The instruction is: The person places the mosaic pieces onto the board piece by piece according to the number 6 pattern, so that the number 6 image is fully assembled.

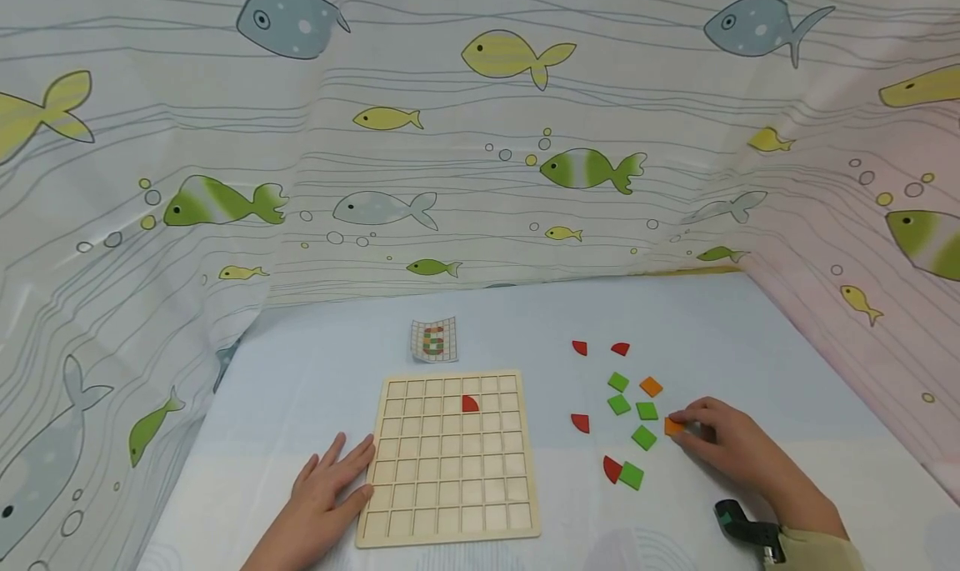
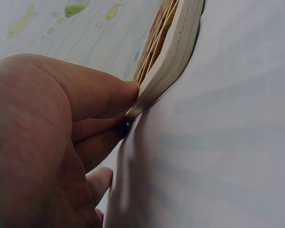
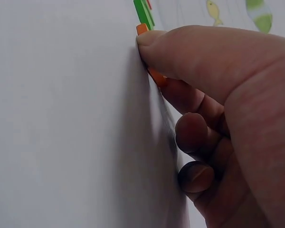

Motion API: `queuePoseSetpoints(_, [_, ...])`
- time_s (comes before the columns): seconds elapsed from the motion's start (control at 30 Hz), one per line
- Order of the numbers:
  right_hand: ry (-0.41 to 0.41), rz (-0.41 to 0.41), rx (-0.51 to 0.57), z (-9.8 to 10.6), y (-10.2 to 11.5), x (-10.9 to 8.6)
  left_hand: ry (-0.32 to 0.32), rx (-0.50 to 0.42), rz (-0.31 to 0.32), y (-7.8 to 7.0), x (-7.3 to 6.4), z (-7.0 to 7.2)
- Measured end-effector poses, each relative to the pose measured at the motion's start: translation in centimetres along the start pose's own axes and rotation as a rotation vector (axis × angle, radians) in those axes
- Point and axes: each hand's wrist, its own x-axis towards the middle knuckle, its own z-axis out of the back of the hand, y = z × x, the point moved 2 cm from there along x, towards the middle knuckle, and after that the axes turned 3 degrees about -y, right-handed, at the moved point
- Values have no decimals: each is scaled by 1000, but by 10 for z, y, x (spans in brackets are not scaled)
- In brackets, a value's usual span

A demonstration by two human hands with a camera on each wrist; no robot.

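1. The right hand (image 1: 731, 439) is at the desk (image 1: 337, 379), its thumb and forefinger pinching an orange square (image 1: 673, 428) low at the surface, on the right edge of the loose pieces.
2. The left hand (image 1: 322, 492) lies with fingers spread, their tips and the thumb touching the left edge of the wooden board (image 1: 429, 471), seemingly steadying it.
3. One red quarter-circle (image 1: 470, 403) sits in the board, second row from the top, fifth cell from the left.
4. Behind the board lies a paper card (image 1: 433, 340) with a coloured pattern on a grid, too small to read surely.
5. Between board and right hand lie another orange square (image 1: 651, 387), five green squares (image 1: 643, 438) and four loose red pieces (image 1: 581, 423).
6. I judge the step in hand as picking up one orange square; the next move calls for a firm pinch, a clean lift leftward and squaring it to a cell.
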Motion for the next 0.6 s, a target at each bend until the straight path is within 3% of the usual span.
queuePoseSetpoints(0.33, [-17, -5, -9, -2, 3, 1, 26, -1, 28, 0, 1, 1])
queuePoseSetpoints(0.6, [-118, 65, 25, 0, 16, 6, 30, -12, 27, 0, 1, 1])
